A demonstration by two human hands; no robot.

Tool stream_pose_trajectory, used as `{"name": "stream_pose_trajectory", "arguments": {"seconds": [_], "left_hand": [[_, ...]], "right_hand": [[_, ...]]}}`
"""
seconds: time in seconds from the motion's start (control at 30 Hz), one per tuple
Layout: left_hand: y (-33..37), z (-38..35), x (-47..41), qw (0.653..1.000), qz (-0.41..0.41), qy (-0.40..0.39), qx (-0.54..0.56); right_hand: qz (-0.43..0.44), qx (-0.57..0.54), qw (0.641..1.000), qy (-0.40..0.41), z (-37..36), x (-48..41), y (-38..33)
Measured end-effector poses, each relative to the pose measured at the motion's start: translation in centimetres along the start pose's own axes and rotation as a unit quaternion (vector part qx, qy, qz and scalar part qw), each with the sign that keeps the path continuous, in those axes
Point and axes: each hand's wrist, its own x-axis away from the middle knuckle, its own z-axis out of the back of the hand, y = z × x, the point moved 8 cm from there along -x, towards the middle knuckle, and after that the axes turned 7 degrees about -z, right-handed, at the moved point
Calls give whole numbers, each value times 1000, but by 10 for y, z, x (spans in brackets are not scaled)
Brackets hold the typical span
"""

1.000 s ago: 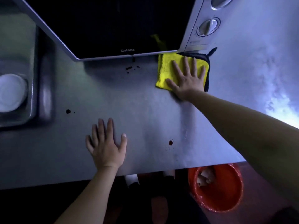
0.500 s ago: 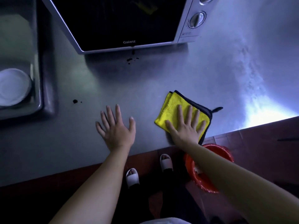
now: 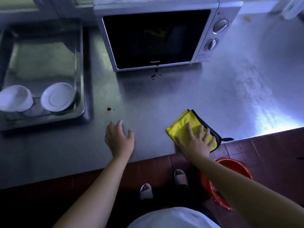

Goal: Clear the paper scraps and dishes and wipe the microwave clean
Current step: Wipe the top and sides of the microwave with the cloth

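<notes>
A silver microwave (image 3: 213,17) with a dark door stands at the back of the steel counter (image 3: 164,99). My right hand (image 3: 195,142) presses flat, fingers spread, on a folded yellow cloth (image 3: 184,124) with a black edge, right at the counter's front edge. My left hand (image 3: 118,139) hovers low over the bare counter to the left of the cloth, fingers relaxed, holding nothing. Dark drips (image 3: 154,76) lie just below the microwave door, and another dark spot (image 3: 108,109) sits near the sink.
A steel sink (image 3: 49,63) at the left holds a white plate (image 3: 57,97) and a white bowl (image 3: 15,97). A red basin (image 3: 236,167) stands on the tiled floor below the counter's front edge, beside my sandalled feet (image 3: 180,177).
My right hand dragged the yellow cloth from under the microwave's control panel back to the counter's front edge. My left hand lifted slightly and curled a little. The view pulled back.
</notes>
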Motion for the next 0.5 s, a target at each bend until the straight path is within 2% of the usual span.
{"name": "stream_pose_trajectory", "arguments": {"seconds": [0.07, 0.13, 0.23, 0.5], "left_hand": [[-42, 17, 9, 994, 105, 36, -21], [-62, 16, 15, 983, 177, 22, -38], [-55, 7, 16, 978, 199, 12, -68], [-55, 2, 12, 963, 206, 87, -151]], "right_hand": [[109, 51, 992, 42, 6, 1, 6], [149, 66, 986, 36, 1, -8, 4], [97, 25, 994, 39, -4, -31, -11], [-100, -81, 989, 72, 28, -130, -74]]}}
